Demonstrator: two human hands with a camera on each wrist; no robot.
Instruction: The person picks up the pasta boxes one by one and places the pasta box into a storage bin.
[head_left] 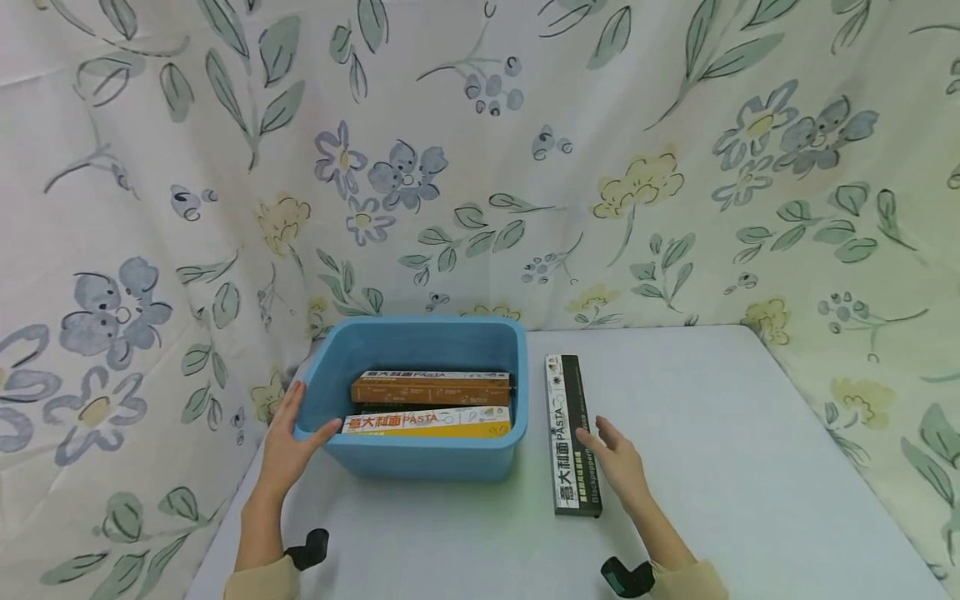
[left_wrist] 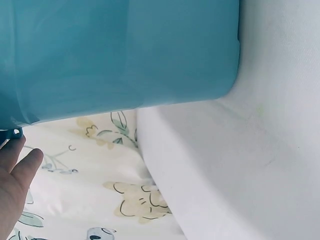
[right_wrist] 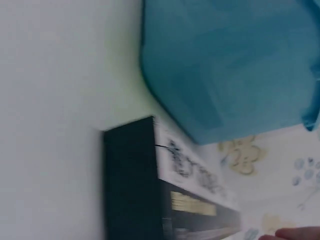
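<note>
My left hand (head_left: 288,450) rests at the front-left corner of a blue plastic bin (head_left: 420,458), fingers along its left side and thumb at the front rim. In the left wrist view the fingers lie right at the bin's rim. Inside the bin are a brown pasta box (head_left: 431,390) and a yellow-and-white pasta box (head_left: 427,422). A black-and-white pasta box (head_left: 573,433) lies flat on the table to the bin's right. My right hand (head_left: 618,467) hovers at this box's right side with fingers spread, its fingertips overlapping the edge in the head view.
The white table (head_left: 720,450) runs out to the right. Behind it and along the left hangs a floral cloth (head_left: 480,167). A dark wrist camera (head_left: 307,550) sits on the left wrist and another wrist camera (head_left: 628,577) on the right.
</note>
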